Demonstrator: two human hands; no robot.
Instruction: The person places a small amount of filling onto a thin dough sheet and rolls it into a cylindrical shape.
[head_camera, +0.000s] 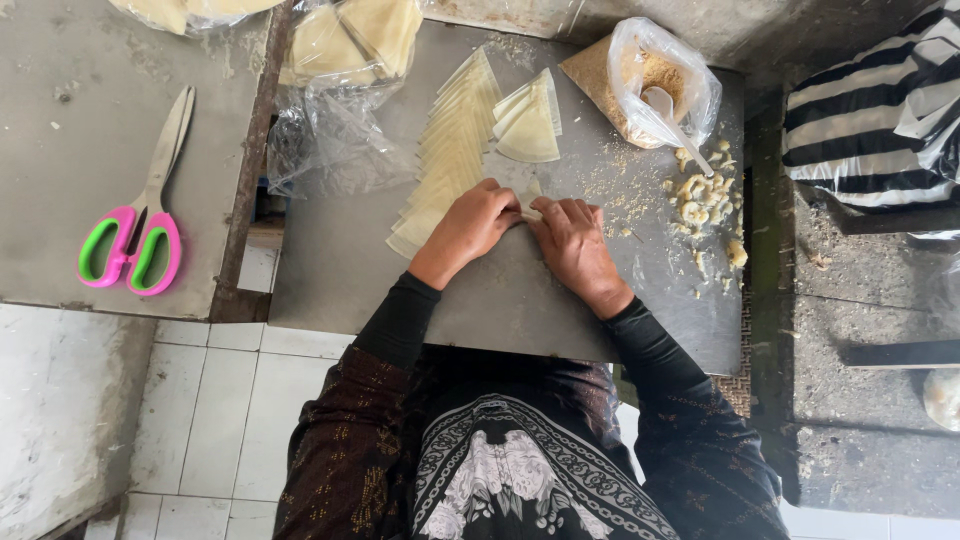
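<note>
We look down on a grey metal tray (520, 300) where both of our hands meet near its middle. Our left hand (475, 225) and our right hand (572, 243) press side by side on a small pale pastry sheet (531, 205), of which only a corner shows between the fingers. Both hands are curled over it, fingertips pinching or folding its edge; the rest of the sheet is hidden under them.

Just above our left hand lies a fanned row of cut triangular pastry sheets (452, 150), its lower end touching the back of that hand. Beside the row, further up, sits a smaller stack of triangles (529, 122).

On the far right corner of the tray an open plastic bag (660, 75) holds brown crumbs with a white spoon (672, 118) stuck in it. Below the bag a heap of banana pieces (700, 195) lies among scattered crumbs.

To the left, on a separate grey table (80, 130), lie scissors (140, 215) with pink and green handles, well apart from our hands.
</note>
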